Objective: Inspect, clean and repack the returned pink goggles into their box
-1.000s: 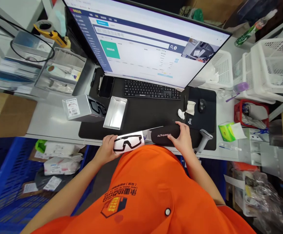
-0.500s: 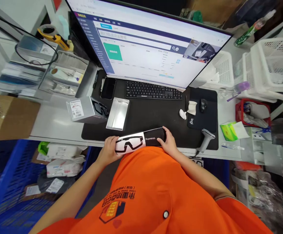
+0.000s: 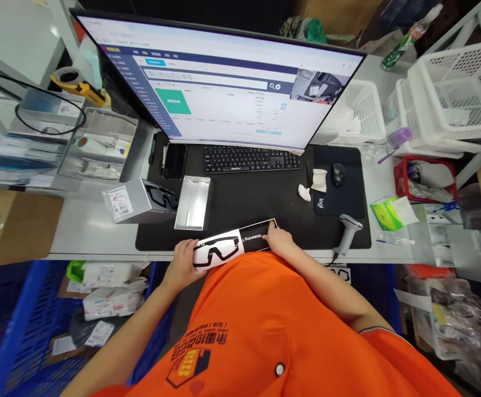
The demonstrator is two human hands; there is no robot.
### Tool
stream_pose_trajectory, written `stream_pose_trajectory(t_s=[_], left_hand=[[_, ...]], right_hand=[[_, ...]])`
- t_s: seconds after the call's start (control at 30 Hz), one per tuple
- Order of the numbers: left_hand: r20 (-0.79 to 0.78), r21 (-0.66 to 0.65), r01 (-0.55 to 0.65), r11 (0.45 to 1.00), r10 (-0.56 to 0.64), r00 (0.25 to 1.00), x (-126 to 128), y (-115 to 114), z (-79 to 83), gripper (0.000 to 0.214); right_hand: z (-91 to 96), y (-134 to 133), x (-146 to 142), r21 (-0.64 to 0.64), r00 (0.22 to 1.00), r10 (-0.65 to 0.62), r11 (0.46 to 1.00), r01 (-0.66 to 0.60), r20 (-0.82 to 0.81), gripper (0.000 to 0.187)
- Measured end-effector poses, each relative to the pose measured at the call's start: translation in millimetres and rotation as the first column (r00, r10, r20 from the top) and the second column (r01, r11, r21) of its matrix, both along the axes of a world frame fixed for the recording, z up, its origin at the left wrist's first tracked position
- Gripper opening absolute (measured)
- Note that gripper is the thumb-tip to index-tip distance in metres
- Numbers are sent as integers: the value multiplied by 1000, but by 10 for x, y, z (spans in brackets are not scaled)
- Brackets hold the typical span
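A long white-and-black box (image 3: 232, 245) printed with a picture of goggles lies at the near edge of the black desk mat (image 3: 257, 201). My left hand (image 3: 181, 263) grips its white left end. My right hand (image 3: 279, 242) presses against its black right end, fingers curled on it. An open silver box tray (image 3: 193, 196) and a silver sleeve (image 3: 128, 201) with black goggles (image 3: 161, 197) sticking out lie on the mat's left side.
A wide monitor (image 3: 224, 88), keyboard (image 3: 251, 159), phone (image 3: 175, 161) and mouse (image 3: 337, 173) fill the back. A barcode scanner (image 3: 347, 231) stands at the right. White baskets (image 3: 451, 99) sit far right, a cardboard box (image 3: 12, 223) at left, blue crates (image 3: 21, 325) below.
My right hand has pushed a black case into the box's right end until only the box's black end shows. The left hand kept hold of the white end.
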State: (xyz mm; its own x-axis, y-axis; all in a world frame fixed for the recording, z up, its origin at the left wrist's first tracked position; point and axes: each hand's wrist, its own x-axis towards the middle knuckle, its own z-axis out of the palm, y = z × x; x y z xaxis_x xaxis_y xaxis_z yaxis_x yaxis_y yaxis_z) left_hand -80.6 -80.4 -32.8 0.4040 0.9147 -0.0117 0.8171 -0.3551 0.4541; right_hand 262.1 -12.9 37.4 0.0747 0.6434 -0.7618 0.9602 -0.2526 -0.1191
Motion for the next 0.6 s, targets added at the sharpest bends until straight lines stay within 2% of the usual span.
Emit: stream_pose_trajectory(t_s=[0.1,0.2,0.3,0.37,0.47,0.53,0.6], left_hand=[[-17,-41,-29,999,29,999,28,-10,15,87],[-44,-88,-61,994,58,997,66,-26,53,89],[-68,-106,-105,989,98,993,113,-57,122,90],[-125,-104,-181,978,167,978,162,-98,187,91],[-245,-126,-336,933,299,922,282,-181,287,95],[-280,-230,-434,871,368,887,383,-219,339,104],[-300,-349,-503,790,415,859,479,-218,380,109]], right_hand=[[29,-16,-56,83,999,36,996,-38,30,55],[89,-64,-39,177,997,77,981,-79,21,32],[90,-89,108,239,990,127,965,-110,-55,15],[49,-90,238,259,983,141,960,-107,-115,10],[-46,-98,391,314,984,90,949,-38,-154,23],[-119,-111,447,352,986,22,935,37,-164,51],[-195,-121,475,332,980,-38,938,102,-194,78]])
